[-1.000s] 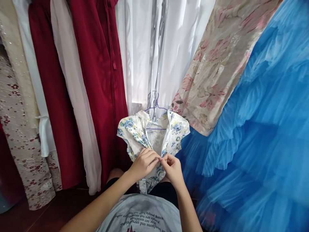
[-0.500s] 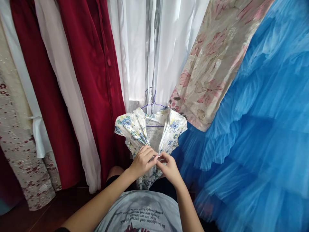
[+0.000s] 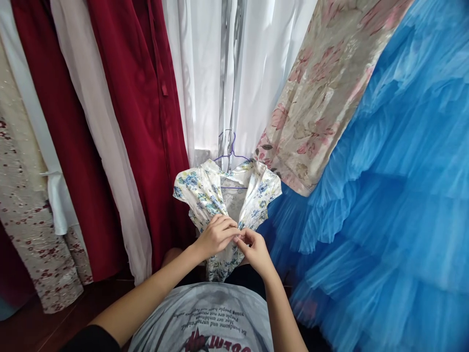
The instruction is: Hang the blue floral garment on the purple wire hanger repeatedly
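A white garment with blue and yellow flowers (image 3: 200, 188) hangs in front of me on a purple hanger (image 3: 233, 151), its V-shaped neck opening parted. My left hand (image 3: 217, 237) is closed on the garment's front, fingertips at the bottom of the neckline. Close against it, my right hand (image 3: 253, 249) pinches the right front edge at the same spot. The fingertips of both hands meet there, and the small piece between them is hidden. Below the hands the lower part of the garment (image 3: 222, 266) hangs down between my knees.
Dark red cloth (image 3: 146, 98) and a pale pink length (image 3: 98, 132) hang at left, beside a flower-dotted fabric (image 3: 40, 244). White curtains (image 3: 205, 73) hang behind the hanger. A beige floral cloth (image 3: 311, 112) and a wide blue tulle skirt (image 3: 395, 220) crowd the right side.
Both hands stay together at the bottom of the neckline, their fingers shifted slightly. The whole view has tilted a little, so the garment and hanger appear slightly higher.
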Motion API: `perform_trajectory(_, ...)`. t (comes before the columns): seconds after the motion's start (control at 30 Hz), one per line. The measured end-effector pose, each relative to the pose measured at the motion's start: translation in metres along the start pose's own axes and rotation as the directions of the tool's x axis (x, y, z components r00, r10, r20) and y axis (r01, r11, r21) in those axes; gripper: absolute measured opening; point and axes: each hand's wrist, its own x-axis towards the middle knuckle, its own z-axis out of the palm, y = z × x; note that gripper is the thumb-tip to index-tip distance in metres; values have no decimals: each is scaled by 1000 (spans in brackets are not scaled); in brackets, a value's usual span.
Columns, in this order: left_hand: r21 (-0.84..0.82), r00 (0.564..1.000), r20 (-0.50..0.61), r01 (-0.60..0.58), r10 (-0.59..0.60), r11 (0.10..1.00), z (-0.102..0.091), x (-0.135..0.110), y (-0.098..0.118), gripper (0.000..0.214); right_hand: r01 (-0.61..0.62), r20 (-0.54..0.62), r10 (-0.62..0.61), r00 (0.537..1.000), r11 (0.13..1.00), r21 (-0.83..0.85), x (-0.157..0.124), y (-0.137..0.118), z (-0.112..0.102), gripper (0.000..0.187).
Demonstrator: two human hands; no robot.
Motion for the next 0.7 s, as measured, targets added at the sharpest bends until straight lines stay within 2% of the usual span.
perform_trajectory(0.1,13,985,-116,133,-130,991,2,10,5,20,-30,-1,30,1000,1000,10,0,1,2,21)
perform_trajectory(0.17,19,978,-129,165,-161,986,1,16,9,19,-29,-18,29,999,999,15,-1,1,4,22)
perform_trajectory(0.3,-23,997,19,70,-69,997,-4,13,10,19,-12,-15,13,1000,998,54,-2,-1,1,21)
perform_trajectory(0.43,-32,994,109,11,-8,999,-7,-2,0,24,-37,9,36,999,997,61,-3,0,-3,20)
perform_trajectory(0.6,-162,992,122,2,18,987,-4,-10,-13,25,-47,14,47,999,998,42,-2,1,-4,23)
perform_trajectory(0.7,-190,999,41,37,-30,981,-1,-7,-10,22,-31,24,30,999,998,53,-1,-1,-3,24)
